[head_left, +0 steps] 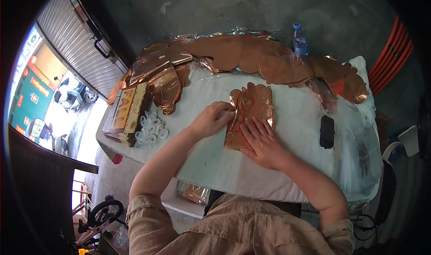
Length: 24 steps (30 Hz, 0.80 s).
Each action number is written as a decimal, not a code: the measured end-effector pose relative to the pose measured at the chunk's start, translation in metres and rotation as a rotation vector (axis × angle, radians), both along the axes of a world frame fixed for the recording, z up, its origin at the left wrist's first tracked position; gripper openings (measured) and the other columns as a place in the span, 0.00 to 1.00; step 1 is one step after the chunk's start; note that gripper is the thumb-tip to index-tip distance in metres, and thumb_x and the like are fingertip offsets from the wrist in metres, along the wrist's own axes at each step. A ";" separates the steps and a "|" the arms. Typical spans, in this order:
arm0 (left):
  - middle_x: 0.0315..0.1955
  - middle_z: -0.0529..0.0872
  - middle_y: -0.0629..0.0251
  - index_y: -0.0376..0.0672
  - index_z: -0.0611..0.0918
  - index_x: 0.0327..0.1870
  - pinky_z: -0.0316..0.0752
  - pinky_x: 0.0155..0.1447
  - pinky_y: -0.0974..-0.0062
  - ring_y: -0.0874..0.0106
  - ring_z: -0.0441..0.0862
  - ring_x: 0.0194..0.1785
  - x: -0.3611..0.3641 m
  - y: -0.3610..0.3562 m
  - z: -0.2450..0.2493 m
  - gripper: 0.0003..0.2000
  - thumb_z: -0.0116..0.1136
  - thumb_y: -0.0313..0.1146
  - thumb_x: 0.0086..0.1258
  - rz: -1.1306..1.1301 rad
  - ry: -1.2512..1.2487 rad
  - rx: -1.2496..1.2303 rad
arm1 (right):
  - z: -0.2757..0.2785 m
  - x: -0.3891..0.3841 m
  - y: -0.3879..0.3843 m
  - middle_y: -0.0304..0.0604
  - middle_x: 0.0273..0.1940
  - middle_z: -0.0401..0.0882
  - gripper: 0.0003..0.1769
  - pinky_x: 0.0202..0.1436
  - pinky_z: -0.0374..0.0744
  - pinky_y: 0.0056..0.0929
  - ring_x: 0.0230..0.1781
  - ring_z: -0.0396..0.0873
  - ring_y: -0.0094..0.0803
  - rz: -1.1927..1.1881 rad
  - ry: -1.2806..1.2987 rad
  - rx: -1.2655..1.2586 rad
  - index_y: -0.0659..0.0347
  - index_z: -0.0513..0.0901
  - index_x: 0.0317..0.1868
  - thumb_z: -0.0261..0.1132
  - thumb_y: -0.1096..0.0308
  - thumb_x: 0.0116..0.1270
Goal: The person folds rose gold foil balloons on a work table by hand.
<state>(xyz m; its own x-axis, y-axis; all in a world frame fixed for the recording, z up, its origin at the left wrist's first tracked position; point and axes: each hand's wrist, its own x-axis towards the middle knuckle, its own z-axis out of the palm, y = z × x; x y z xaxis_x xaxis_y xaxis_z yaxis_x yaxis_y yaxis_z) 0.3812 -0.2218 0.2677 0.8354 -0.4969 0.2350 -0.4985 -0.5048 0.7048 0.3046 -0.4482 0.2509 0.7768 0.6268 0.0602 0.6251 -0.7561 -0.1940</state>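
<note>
A folded copper-coloured foil sheet lies on the pale tablecloth in front of me, its upper end scalloped. My right hand rests flat on its lower right part, fingers spread. At the foil's left edge is my left hand, its fingers curled and thumb close to them, pinching or pressing the edge. Whatever lies between those fingertips is too small to make out.
More copper foil pieces spread along the table's far side. Printed cards and white rings are at the left. A water bottle stands at the back, and a black object lies at the right.
</note>
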 end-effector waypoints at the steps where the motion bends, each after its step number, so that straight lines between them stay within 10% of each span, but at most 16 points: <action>1: 0.42 0.83 0.57 0.35 0.81 0.46 0.75 0.45 0.73 0.70 0.80 0.39 0.001 -0.004 0.002 0.14 0.62 0.35 0.66 0.060 0.075 -0.003 | 0.000 0.000 0.000 0.55 0.76 0.43 0.41 0.79 0.36 0.48 0.78 0.39 0.48 -0.001 -0.002 -0.001 0.64 0.50 0.75 0.47 0.44 0.73; 10: 0.22 0.83 0.60 0.32 0.82 0.34 0.75 0.30 0.72 0.71 0.80 0.26 0.023 -0.033 -0.007 0.18 0.68 0.43 0.60 0.414 0.144 -0.070 | -0.004 0.001 0.000 0.55 0.76 0.44 0.41 0.78 0.37 0.48 0.78 0.40 0.48 -0.003 -0.046 -0.001 0.65 0.50 0.75 0.47 0.44 0.73; 16: 0.25 0.81 0.67 0.33 0.81 0.39 0.68 0.24 0.80 0.80 0.75 0.22 0.043 -0.023 -0.015 0.14 0.62 0.38 0.68 0.417 0.688 -0.515 | -0.004 0.000 0.001 0.55 0.76 0.46 0.40 0.78 0.37 0.48 0.78 0.41 0.48 -0.005 -0.033 0.036 0.65 0.52 0.74 0.47 0.44 0.73; 24: 0.27 0.82 0.64 0.32 0.79 0.42 0.75 0.27 0.80 0.77 0.80 0.25 0.026 -0.039 0.001 0.12 0.61 0.35 0.69 0.457 0.501 -0.433 | -0.009 0.000 0.000 0.55 0.76 0.47 0.40 0.78 0.38 0.49 0.78 0.42 0.49 0.004 -0.059 0.095 0.66 0.54 0.74 0.48 0.45 0.73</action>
<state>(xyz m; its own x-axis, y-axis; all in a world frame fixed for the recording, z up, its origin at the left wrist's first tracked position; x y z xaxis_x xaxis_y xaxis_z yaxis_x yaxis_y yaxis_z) 0.4073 -0.2605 0.2688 0.9913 -0.0313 -0.1281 0.1186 -0.2130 0.9698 0.3045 -0.4483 0.2424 0.7679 0.6190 0.1651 0.6403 -0.7338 -0.2271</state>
